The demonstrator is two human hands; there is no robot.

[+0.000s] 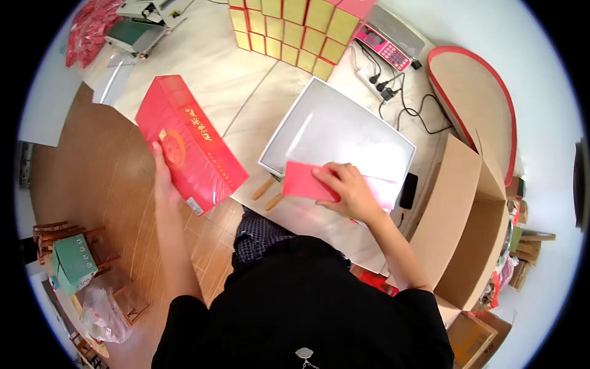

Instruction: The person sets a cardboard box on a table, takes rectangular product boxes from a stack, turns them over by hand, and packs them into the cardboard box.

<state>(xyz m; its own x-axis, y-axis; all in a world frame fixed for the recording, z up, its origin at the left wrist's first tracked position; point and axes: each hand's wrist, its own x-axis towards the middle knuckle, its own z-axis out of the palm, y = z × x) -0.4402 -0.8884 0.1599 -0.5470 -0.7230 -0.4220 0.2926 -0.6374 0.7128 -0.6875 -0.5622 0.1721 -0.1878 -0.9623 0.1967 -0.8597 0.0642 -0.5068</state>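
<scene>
My left hand (165, 182) is closed on the lower left edge of a large red box (200, 144) with gold lettering and a shiny clear wrap, held tilted at the table's left side. In my right hand (347, 189) is a pink card (304, 181), pinched between thumb and fingers over the near part of a grey flat plate (344, 126) with a white frame. Another pink piece (382, 189) lies on that plate, partly hidden behind my right hand. Two wooden handles (268, 194) stick out at the plate's near left corner.
Stacked red and gold boxes (289, 31) stand at the table's back. A pink-keyed scale (384, 46), a power strip (376, 85) with black cables and a black phone (409, 190) are right of them. An open cardboard box (445, 203) stands at the right edge.
</scene>
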